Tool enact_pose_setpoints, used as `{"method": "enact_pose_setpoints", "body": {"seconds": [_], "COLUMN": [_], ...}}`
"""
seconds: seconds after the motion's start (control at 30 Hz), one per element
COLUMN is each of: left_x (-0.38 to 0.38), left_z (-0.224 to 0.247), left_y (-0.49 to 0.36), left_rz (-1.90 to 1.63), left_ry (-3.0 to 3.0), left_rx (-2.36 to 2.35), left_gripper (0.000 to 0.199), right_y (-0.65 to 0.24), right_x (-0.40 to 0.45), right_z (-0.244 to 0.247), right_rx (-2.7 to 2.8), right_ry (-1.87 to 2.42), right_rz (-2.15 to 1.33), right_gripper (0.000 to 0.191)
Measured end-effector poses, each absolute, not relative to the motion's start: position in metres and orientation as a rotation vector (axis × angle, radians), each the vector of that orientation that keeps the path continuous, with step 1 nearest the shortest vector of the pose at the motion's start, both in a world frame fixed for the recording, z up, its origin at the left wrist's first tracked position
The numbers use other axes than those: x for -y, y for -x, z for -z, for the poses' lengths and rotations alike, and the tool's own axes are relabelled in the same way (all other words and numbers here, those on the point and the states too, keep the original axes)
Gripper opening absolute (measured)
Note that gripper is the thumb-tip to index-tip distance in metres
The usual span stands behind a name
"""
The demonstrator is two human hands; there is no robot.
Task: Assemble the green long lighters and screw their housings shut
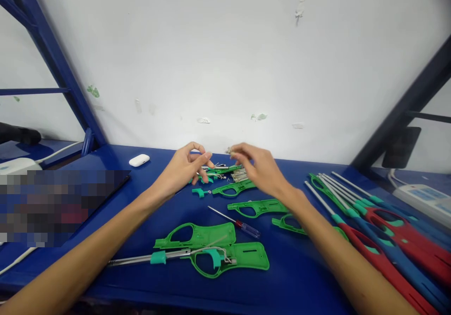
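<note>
My right hand, raised above the far end of the table, pinches a small pale part that is too small to name. My left hand hovers beside it with fingers curled but apart and nothing visible in them. Beneath both hands lies a pile of green shell halves and thin metal parts, partly hidden. A turquoise trigger lies just in front. Closer to me, an opened green gas lighter shows its wires and metal tube. A screwdriver with a clear red handle lies behind it.
Several red and blue gas lighters lie along the right side. More green shell halves are in the middle. A white earbud case sits at the back left. Blue frame posts and a white power strip flank the table.
</note>
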State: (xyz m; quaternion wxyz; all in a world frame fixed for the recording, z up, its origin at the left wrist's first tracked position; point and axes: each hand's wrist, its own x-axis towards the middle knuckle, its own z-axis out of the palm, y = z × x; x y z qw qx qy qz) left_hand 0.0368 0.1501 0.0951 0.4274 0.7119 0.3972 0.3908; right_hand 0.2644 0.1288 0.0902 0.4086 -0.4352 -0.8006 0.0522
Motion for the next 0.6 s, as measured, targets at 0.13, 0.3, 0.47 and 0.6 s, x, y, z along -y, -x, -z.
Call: {"method": "enact_pose_setpoints", "body": {"seconds": [0.13, 0.3, 0.47, 0.6], "left_x": [-0.092, -0.035, -0.033, -0.034], "left_z": [-0.096, -0.048, -0.026, -0.026], "left_y": [-0.029, -0.021, -0.026, -0.030], "left_rz": [-0.977, -0.897, -0.764, -0.611], "left_ry": [-2.051, -2.494, -2.750, -2.889], "left_rx": [-1.028, -1.047, -1.098, -1.015], "left_gripper": [0.019, 0.018, 0.028, 0.031], "right_y": [-0.270, -0.264, -0.254, -0.254], "right_x": [-0.080, -0.009, 0.020, 0.022], "right_z": [-0.108, -0.066, -0.018, -0.009], "right_rx": [1.873, 1.890, 1.891, 1.883], "right_ry": [1.167, 1.281, 1.334, 1.383], "right_rz": [-0.152, -0.269, -0.339, -0.300], "right_gripper": [0.021, 0.019, 0.021, 0.024]}}
